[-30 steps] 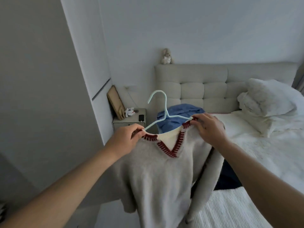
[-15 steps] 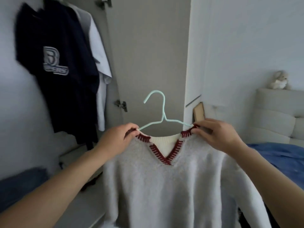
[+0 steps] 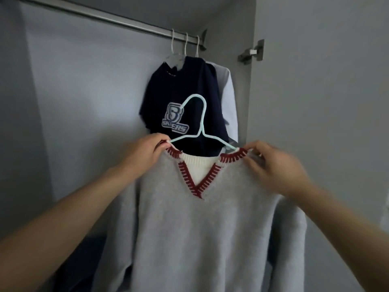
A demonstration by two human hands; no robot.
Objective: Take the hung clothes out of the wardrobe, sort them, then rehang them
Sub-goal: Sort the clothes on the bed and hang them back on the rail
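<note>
A grey V-neck sweater (image 3: 210,232) with red-stitched white collar hangs on a pale blue hanger (image 3: 197,121), held up in front of the open wardrobe. My left hand (image 3: 145,152) pinches the sweater's left shoulder at the hanger's end. On the other side, my right hand (image 3: 271,167) pinches the right shoulder by the collar. The hanger's hook points left, well below the metal rail (image 3: 105,18). On the rail's right end hang a navy T-shirt (image 3: 185,102) with a white logo and a white garment (image 3: 229,98) behind it.
The wardrobe's back wall (image 3: 84,98) lies to the left, with most of the rail bare. The door (image 3: 328,91) with its hinge (image 3: 251,53) stands at the right. Something dark blue (image 3: 80,262) lies low inside the wardrobe, partly hidden by my left arm.
I have turned from the bed to face the wardrobe, carrying the sweater on its hanger with both hands. The view has tilted up, so the rail now shows.
</note>
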